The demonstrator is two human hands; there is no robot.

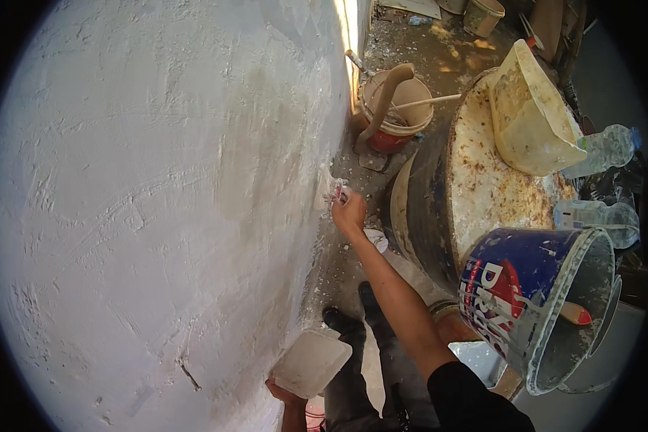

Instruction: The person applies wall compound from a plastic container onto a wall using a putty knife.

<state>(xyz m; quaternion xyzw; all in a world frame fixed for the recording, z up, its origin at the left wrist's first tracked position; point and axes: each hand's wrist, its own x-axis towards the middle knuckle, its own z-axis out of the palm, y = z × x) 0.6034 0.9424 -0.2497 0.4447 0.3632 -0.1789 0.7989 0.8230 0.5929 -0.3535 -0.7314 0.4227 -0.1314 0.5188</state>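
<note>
My right hand (349, 212) reaches forward, its fingers closed round a small putty knife (338, 191) with red on it. The knife is against the lower part of the rough white plastered wall (158, 144), and its blade is smeared with white and hard to make out. Close to my body, my left hand (284, 393) grips the edge of a pale rectangular plastic tub (312, 363). The tub is beside the wall, above my legs, and what it holds cannot be told. Damp-looking darker patches show on the wall ahead of my right hand.
A rusty-topped drum (475, 155) stands to my right. On it are a cut yellowish plastic container (533, 115), clear bottles (601, 222) and a tipped blue bucket (507, 288) with a red-tipped brush (574, 313) inside. Ahead, a red-and-white bucket (392, 137) holds long-handled tools.
</note>
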